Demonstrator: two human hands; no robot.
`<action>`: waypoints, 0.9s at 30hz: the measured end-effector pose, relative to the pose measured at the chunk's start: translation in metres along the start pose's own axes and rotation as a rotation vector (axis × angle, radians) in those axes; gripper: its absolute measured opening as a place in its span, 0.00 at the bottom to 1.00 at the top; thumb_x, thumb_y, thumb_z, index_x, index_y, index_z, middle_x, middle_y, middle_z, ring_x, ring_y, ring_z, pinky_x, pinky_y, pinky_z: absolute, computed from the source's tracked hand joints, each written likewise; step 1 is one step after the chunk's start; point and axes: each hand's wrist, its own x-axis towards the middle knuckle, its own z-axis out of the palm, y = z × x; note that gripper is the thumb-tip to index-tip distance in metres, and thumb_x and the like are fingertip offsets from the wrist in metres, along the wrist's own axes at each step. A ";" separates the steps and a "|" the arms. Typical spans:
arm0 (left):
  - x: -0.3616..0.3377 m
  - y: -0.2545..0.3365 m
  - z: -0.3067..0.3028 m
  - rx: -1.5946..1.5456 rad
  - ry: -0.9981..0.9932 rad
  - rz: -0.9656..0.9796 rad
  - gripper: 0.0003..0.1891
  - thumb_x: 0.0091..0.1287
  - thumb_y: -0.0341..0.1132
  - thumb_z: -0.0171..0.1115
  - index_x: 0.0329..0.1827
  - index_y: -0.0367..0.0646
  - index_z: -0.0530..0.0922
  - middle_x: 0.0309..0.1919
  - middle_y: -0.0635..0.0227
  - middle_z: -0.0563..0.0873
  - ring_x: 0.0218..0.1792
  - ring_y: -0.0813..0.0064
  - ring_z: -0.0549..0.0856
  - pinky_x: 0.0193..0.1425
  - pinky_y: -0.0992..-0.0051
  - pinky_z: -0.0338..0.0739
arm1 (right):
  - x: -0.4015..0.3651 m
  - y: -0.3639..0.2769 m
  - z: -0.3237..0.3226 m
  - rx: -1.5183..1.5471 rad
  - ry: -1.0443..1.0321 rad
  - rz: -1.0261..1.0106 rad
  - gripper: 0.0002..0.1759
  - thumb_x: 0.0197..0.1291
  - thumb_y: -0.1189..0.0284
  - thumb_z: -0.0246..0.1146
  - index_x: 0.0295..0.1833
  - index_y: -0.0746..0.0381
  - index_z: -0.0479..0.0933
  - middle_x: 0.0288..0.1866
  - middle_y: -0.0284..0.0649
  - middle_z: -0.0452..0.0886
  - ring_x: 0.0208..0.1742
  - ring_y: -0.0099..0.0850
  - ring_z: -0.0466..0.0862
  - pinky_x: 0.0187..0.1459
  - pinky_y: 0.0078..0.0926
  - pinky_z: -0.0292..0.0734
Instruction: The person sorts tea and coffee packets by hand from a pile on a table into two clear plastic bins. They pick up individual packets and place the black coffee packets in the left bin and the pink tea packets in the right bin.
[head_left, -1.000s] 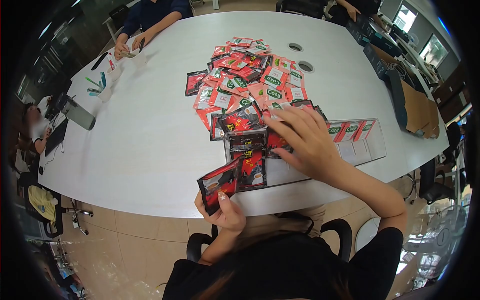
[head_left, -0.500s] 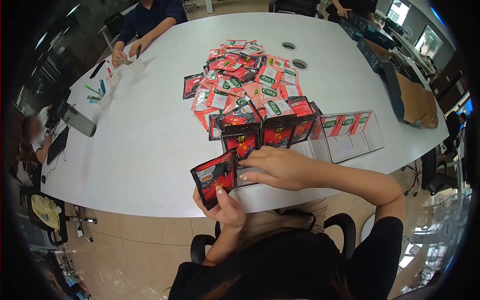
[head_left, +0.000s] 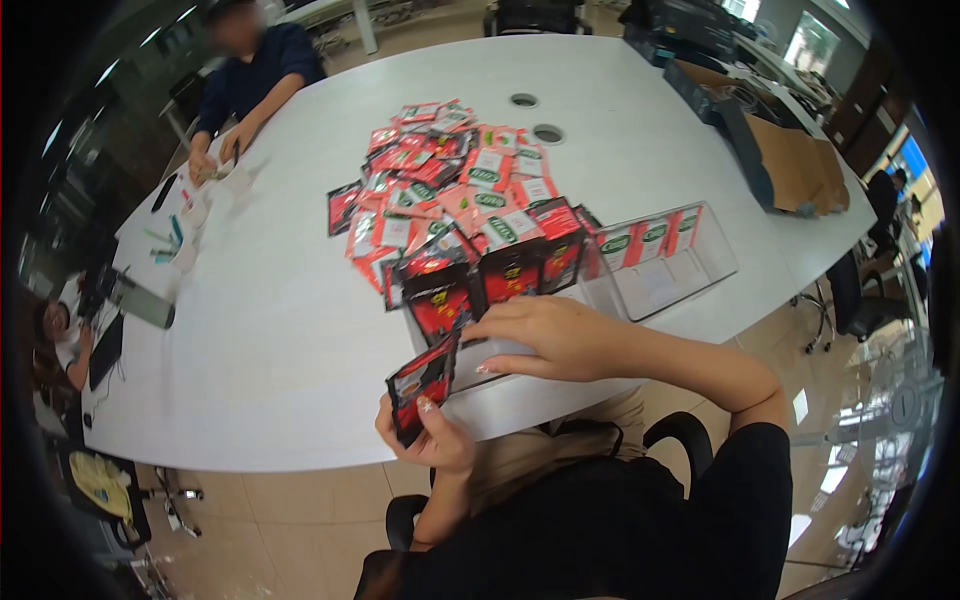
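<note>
Wht tbl [head_left: 260, 390] has Cozy pkts [head_left: 512, 230], G7 pkts [head_left: 437, 310] (nr R hand [head_left: 555, 337]).

Before the sachet heap [head_left: 440, 185], our left hand [head_left: 437, 440] pinches a red-and-black packet [head_left: 420, 385]; our right hand [head_left: 540, 335] is over a clear tray [head_left: 580, 292].

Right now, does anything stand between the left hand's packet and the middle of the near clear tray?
Yes: the right hand is over the clear tray, close beside the black-and-red packet in the left hand. Nothing else visible does.
</note>
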 end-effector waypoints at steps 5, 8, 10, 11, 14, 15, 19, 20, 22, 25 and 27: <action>-0.004 -0.003 -0.006 0.071 -0.180 0.187 0.14 0.64 0.23 0.58 0.53 0.33 0.72 0.41 0.49 0.83 0.39 0.62 0.85 0.45 0.68 0.82 | -0.039 -0.017 -0.014 0.088 0.260 0.048 0.25 0.63 0.61 0.65 0.62 0.60 0.75 0.50 0.43 0.82 0.51 0.40 0.81 0.52 0.35 0.76; 0.001 0.013 0.004 0.032 -0.442 0.165 0.11 0.60 0.21 0.62 0.46 0.32 0.78 0.37 0.45 0.87 0.41 0.55 0.89 0.48 0.67 0.83 | -0.054 -0.022 -0.019 0.247 0.358 -0.050 0.20 0.58 0.70 0.69 0.57 0.61 0.78 0.49 0.40 0.82 0.48 0.37 0.82 0.49 0.31 0.77; 0.000 0.024 0.008 0.057 -0.586 0.161 0.11 0.59 0.21 0.64 0.45 0.32 0.79 0.37 0.46 0.87 0.41 0.56 0.89 0.48 0.67 0.83 | -0.064 -0.024 -0.015 0.353 0.310 -0.033 0.15 0.56 0.77 0.70 0.50 0.62 0.79 0.46 0.38 0.83 0.46 0.34 0.83 0.47 0.28 0.78; 0.000 0.028 0.010 0.076 -0.657 0.160 0.11 0.59 0.21 0.65 0.45 0.32 0.80 0.36 0.47 0.88 0.42 0.56 0.89 0.49 0.66 0.83 | -0.068 -0.023 -0.011 0.319 0.359 -0.038 0.14 0.56 0.75 0.69 0.48 0.62 0.79 0.43 0.38 0.83 0.43 0.34 0.83 0.44 0.28 0.78; 0.020 0.038 0.020 0.064 -0.816 0.235 0.12 0.65 0.32 0.64 0.45 0.31 0.81 0.39 0.50 0.88 0.44 0.57 0.88 0.51 0.66 0.81 | -0.074 -0.020 -0.008 0.228 0.479 -0.042 0.11 0.57 0.72 0.69 0.45 0.61 0.78 0.38 0.37 0.82 0.38 0.34 0.83 0.39 0.29 0.78; 0.029 0.041 0.022 0.055 -0.885 0.264 0.14 0.68 0.36 0.62 0.45 0.30 0.81 0.40 0.51 0.88 0.44 0.58 0.88 0.52 0.65 0.81 | -0.076 -0.018 -0.010 0.201 0.509 -0.033 0.11 0.57 0.73 0.68 0.45 0.61 0.78 0.38 0.37 0.81 0.39 0.35 0.83 0.39 0.30 0.77; 0.070 0.047 0.017 0.180 -0.813 0.109 0.19 0.71 0.43 0.56 0.47 0.32 0.82 0.44 0.54 0.88 0.52 0.57 0.85 0.61 0.63 0.75 | -0.085 -0.018 -0.039 -0.062 0.628 0.064 0.10 0.58 0.77 0.66 0.47 0.60 0.80 0.40 0.38 0.82 0.42 0.36 0.81 0.44 0.30 0.76; 0.082 0.048 0.017 0.238 -0.828 0.043 0.16 0.68 0.37 0.58 0.49 0.32 0.81 0.47 0.55 0.87 0.55 0.58 0.83 0.64 0.63 0.72 | -0.085 -0.013 -0.045 -0.197 0.612 0.075 0.09 0.59 0.76 0.64 0.46 0.60 0.78 0.40 0.38 0.81 0.43 0.38 0.79 0.45 0.31 0.75; 0.104 0.047 0.027 0.366 -0.956 0.042 0.19 0.62 0.30 0.65 0.56 0.34 0.78 0.55 0.53 0.83 0.61 0.56 0.79 0.68 0.61 0.67 | -0.079 0.002 -0.055 -0.322 0.547 0.003 0.09 0.60 0.75 0.63 0.46 0.61 0.77 0.41 0.37 0.80 0.45 0.38 0.79 0.47 0.31 0.74; 0.120 0.038 0.045 0.689 -1.171 0.183 0.40 0.49 0.36 0.77 0.68 0.41 0.70 0.65 0.53 0.74 0.68 0.54 0.71 0.73 0.57 0.61 | -0.065 0.019 -0.056 -0.551 0.403 -0.029 0.09 0.58 0.74 0.61 0.45 0.62 0.76 0.42 0.37 0.80 0.48 0.36 0.78 0.50 0.32 0.72; 0.120 0.037 0.051 0.899 -1.283 0.279 0.53 0.39 0.40 0.82 0.73 0.44 0.64 0.68 0.54 0.70 0.70 0.55 0.68 0.74 0.54 0.58 | -0.058 0.022 -0.056 -0.703 0.269 0.019 0.09 0.56 0.75 0.60 0.44 0.61 0.76 0.41 0.37 0.80 0.47 0.35 0.78 0.50 0.32 0.71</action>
